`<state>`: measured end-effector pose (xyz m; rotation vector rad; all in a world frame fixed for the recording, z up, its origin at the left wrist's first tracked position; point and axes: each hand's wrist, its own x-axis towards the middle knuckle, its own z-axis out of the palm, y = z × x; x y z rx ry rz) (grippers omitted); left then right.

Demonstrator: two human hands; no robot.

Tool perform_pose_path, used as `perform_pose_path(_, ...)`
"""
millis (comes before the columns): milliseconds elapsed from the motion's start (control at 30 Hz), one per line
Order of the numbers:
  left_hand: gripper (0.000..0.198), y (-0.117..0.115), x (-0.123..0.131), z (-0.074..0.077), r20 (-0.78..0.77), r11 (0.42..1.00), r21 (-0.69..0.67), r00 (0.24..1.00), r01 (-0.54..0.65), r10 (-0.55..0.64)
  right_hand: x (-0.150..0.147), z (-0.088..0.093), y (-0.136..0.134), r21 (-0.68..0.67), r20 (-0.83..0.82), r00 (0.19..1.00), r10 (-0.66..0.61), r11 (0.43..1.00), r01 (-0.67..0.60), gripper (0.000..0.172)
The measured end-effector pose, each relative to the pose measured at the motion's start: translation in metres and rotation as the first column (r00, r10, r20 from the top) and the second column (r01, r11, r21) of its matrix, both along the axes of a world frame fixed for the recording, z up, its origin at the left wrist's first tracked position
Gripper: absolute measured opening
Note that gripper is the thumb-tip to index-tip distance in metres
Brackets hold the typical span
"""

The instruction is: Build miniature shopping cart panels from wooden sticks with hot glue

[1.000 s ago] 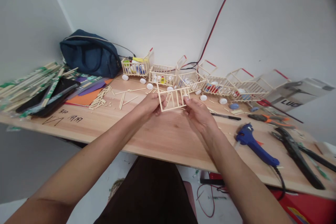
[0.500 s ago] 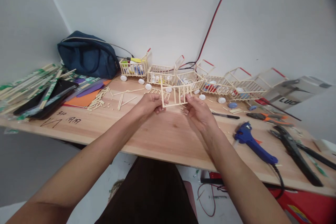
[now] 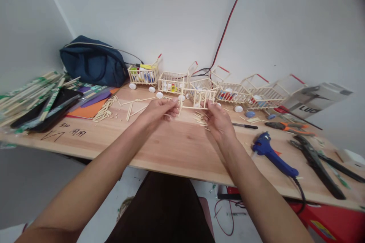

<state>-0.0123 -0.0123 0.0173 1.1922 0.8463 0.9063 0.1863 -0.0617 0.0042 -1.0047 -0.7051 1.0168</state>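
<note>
Both my hands hold a small frame of thin wooden sticks (image 3: 196, 98) just above the wooden table (image 3: 171, 148). My left hand (image 3: 159, 111) pinches its left end with closed fingers. My right hand (image 3: 218, 118) grips its right end from below. A little heap of short sticks (image 3: 201, 118) lies under the frame. Just behind it stands a row of several small stick carts (image 3: 205, 85) with white wheels, along the wall.
A dark blue bag (image 3: 92, 61) sits at the back left, beside packs of chopsticks (image 3: 31, 95) and coloured sheets (image 3: 94, 104). Loose sticks (image 3: 107, 108) lie left of my hands. A blue glue gun (image 3: 270, 153), pliers (image 3: 288, 126) and black tools (image 3: 319, 163) lie at the right.
My hands have moved the stick frame away from me and tilted it flatter, closer to the row of carts. The short sticks under it now show.
</note>
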Motion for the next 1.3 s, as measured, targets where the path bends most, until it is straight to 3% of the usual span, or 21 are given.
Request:
perform_pose_path(167,0.042,-0.002,0.002,-0.005,-0.113,0.998,0.014,0.992,0.066,-0.064,-0.001,-0.001,0.001,0.031,0.017,1.0,-0.02,0.999,0.019,0.033)
perform_pose_path(333,0.034,0.001,0.002,-0.01,-0.073,0.997,0.038,0.995,0.065,-0.062,-0.002,-0.002,0.002,0.032,0.001,0.999,-0.038,0.999,0.038,0.033)
perform_pose_path(667,0.023,-0.004,0.001,-0.005,-0.097,0.982,0.003,0.978,0.187,-0.185,-0.001,-0.003,0.002,0.006,0.002,1.0,-0.001,1.0,0.001,0.039)
perform_pose_path(900,0.026,-0.009,0.006,-0.008,-0.018,0.962,-0.053,0.963,0.266,-0.267,-0.002,-0.003,0.001,0.015,-0.011,1.0,0.024,1.0,-0.024,0.035)
perform_pose_path(1300,0.024,-0.009,0.005,-0.006,0.01,0.948,-0.134,0.956,0.29,-0.292,-0.004,-0.003,0.001,0.029,-0.05,0.999,-0.019,0.999,0.021,0.039)
